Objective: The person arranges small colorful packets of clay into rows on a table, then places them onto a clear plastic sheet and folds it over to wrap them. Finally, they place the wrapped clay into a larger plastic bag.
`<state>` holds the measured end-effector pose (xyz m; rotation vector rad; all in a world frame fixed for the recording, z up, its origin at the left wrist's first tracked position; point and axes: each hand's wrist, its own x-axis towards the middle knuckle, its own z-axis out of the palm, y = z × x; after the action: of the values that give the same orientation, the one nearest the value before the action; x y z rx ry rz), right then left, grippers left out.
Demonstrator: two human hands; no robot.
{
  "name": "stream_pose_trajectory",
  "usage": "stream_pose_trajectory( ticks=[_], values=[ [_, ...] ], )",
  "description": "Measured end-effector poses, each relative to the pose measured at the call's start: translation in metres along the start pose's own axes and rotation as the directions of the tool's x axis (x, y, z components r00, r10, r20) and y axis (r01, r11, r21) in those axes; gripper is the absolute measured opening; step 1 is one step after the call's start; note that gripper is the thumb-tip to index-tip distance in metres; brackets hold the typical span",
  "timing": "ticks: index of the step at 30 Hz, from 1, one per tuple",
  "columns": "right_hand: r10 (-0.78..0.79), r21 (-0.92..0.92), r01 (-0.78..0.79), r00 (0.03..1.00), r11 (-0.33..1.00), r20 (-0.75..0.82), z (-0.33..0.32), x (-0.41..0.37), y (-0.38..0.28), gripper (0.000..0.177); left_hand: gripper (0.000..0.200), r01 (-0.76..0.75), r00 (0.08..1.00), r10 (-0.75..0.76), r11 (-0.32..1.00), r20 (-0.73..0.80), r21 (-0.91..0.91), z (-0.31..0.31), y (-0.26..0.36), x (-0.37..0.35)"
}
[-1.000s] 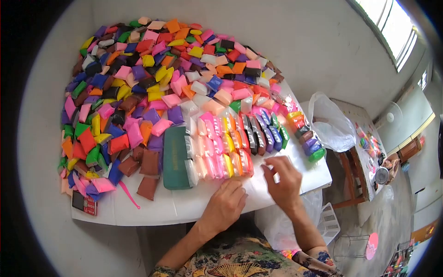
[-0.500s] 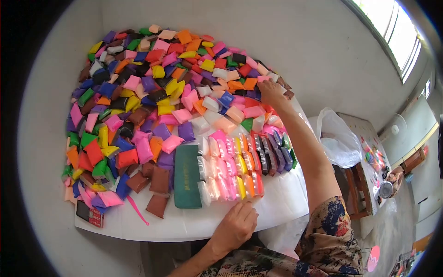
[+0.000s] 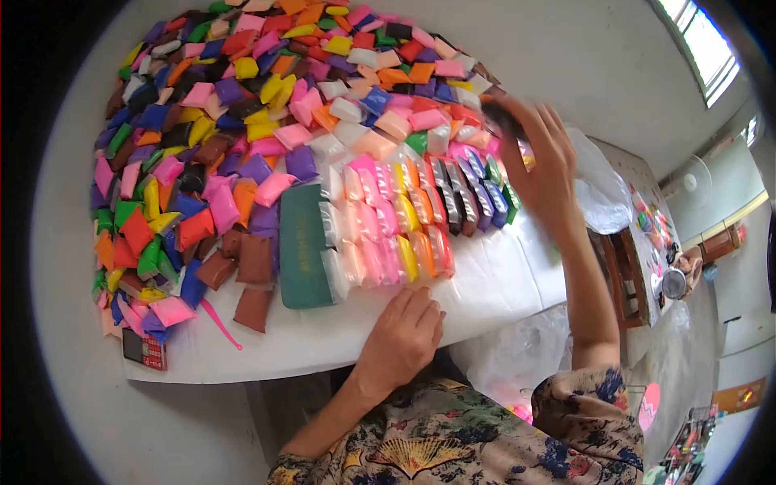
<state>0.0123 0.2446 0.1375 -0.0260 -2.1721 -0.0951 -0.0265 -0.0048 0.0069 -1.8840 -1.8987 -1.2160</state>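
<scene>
My right hand, blurred by motion, is raised over the right side of the table with its fingers curled round a small dark packet. Just below it lie the dark blue and green packets at the right end of neat colour-sorted rows. Those rows of clear-wrapped packets run from white through pink, yellow, orange and red to black and brown. At the table's front edge, below the rows, my left hand rests with fingers curled in; its palm is hidden. A dark green case lies along the rows' left end.
A large heap of mixed coloured packets covers the back and left of the white table. A pink strip and a red calculator-like object lie front left. Plastic bags and another table stand at right.
My right hand has come away from the heap's right edge, moving right and towards me with a dark packet. My left hand stays near the front edge. The camera view has shifted.
</scene>
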Motion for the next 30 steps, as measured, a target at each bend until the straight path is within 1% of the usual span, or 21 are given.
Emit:
stream_pose_trajectory(
  ticks=[1,2,3,4,5,7,9,10,13,14,17,19,21,24,27,28,30],
  values=[
    [-0.062,0.012,0.062,0.998,0.998,-0.017,-0.018,-0.027,-0.015,0.044,0.016,0.019,1.000,-0.019,1.000,0.003,-0.016,0.001,0.000,-0.001],
    [-0.010,0.028,0.009,0.999,1.000,0.036,-0.036,-0.054,-0.038,0.047,0.017,0.038,0.999,-0.038,0.999,0.005,-0.029,0.002,0.000,-0.002],
    [0.018,-0.004,-0.018,0.998,1.000,0.067,-0.046,-0.078,-0.055,0.050,0.017,0.058,0.998,-0.057,0.997,0.008,-0.041,0.003,0.001,-0.002],
    [0.096,0.041,-0.101,0.989,0.994,0.111,-0.049,-0.101,-0.068,0.052,0.017,0.018,1.000,-0.018,1.000,-0.001,0.000,0.003,0.000,-0.001],
    [0.142,0.046,-0.150,0.979,0.988,0.146,-0.047,-0.119,-0.078,0.051,0.017,0.027,1.000,-0.027,1.000,0.014,0.002,0.003,0.001,0.000],
    [0.181,0.082,-0.209,0.949,0.975,0.260,-0.040,-0.148,-0.084,0.051,0.016,0.044,0.997,-0.045,0.999,0.056,0.007,0.001,0.002,0.000],
    [0.176,0.045,-0.206,0.916,0.978,0.360,-0.035,-0.163,-0.092,0.051,0.013,0.037,0.998,-0.037,0.999,0.055,0.003,0.001,0.002,-0.001],
    [0.208,0.076,-0.264,0.878,0.961,0.431,-0.035,-0.167,-0.097,0.054,0.012,0.033,0.998,-0.033,0.999,0.060,0.000,0.001,0.002,-0.002],
    [0.288,0.043,-0.355,0.817,0.934,0.500,-0.047,-0.162,-0.116,0.058,0.010,0.046,0.998,-0.045,0.999,0.054,-0.025,0.000,0.001,-0.003],
    [0.308,0.037,-0.386,0.786,0.922,0.536,-0.046,-0.164,-0.118,0.062,0.010,0.060,0.997,-0.058,0.998,0.055,-0.035,-0.001,0.002,-0.002],
    [0.331,-0.050,-0.349,0.824,0.936,0.460,-0.031,-0.177,-0.123,0.062,0.010,0.088,0.995,-0.087,0.996,0.041,-0.030,0.000,0.004,-0.001],
    [0.355,-0.045,-0.377,0.817,0.925,0.455,-0.031,-0.179,-0.125,0.060,0.013,0.101,0.994,-0.099,0.995,0.041,-0.025,-0.002,0.006,0.001],
    [0.373,-0.034,-0.399,0.820,0.916,0.433,-0.029,-0.181,-0.126,0.056,0.012,0.102,0.990,-0.101,0.995,0.094,-0.005,-0.005,0.010,0.004],
    [0.344,-0.023,-0.370,0.837,0.929,0.425,-0.029,-0.182,-0.119,0.049,0.016,0.120,0.983,-0.123,0.992,0.135,0.033,-0.006,0.018,0.008],
    [0.279,0.049,-0.340,0.838,0.939,0.469,-0.039,-0.178,-0.105,0.045,0.026,0.137,0.985,-0.143,0.988,0.097,0.069,0.004,0.025,0.012],
    [0.269,0.096,-0.352,0.840,0.931,0.471,-0.042,-0.178,-0.102,0.045,0.030,0.145,0.985,-0.151,0.986,0.078,0.080,0.010,0.026,0.012],
    [0.249,0.188,-0.377,0.841,0.907,0.481,-0.046,-0.179,-0.099,0.045,0.030,0.153,0.986,-0.156,0.987,0.058,0.057,0.021,0.024,0.014]
  ],
)
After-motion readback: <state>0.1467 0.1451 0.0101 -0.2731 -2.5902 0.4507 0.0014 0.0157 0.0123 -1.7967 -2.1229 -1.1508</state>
